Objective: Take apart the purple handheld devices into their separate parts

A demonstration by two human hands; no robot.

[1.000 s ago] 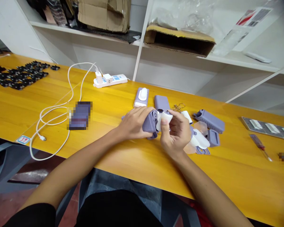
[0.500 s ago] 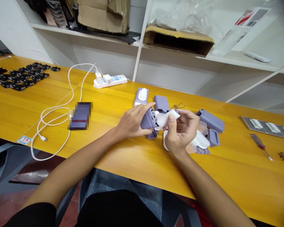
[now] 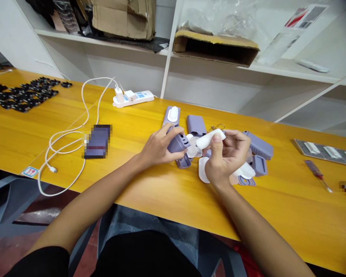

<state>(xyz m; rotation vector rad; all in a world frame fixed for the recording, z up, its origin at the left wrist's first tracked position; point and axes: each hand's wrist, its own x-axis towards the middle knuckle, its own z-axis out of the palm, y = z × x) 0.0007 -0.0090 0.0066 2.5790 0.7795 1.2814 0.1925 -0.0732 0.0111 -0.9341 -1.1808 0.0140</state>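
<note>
My left hand is closed around a purple plastic casing with small openings in its end. Between the thumb and fingers of my right hand is a white, curved, soft-looking piece, held a little to the right of the casing and apart from it. Below and behind my hands lie more purple parts: an upright-looking shell, a small tray-like part and a perforated casing. A white pad rests partly under my right hand.
A purple part with a white piece on top stands behind my left hand. To the right are a screwdriver and a metal strip with white blocks. At left lie a phone-like device, a white cable and a power strip.
My right hand has moved slightly right with the white piece, away from the casing. The casing has turned a little in my left hand and shifted slightly left.
</note>
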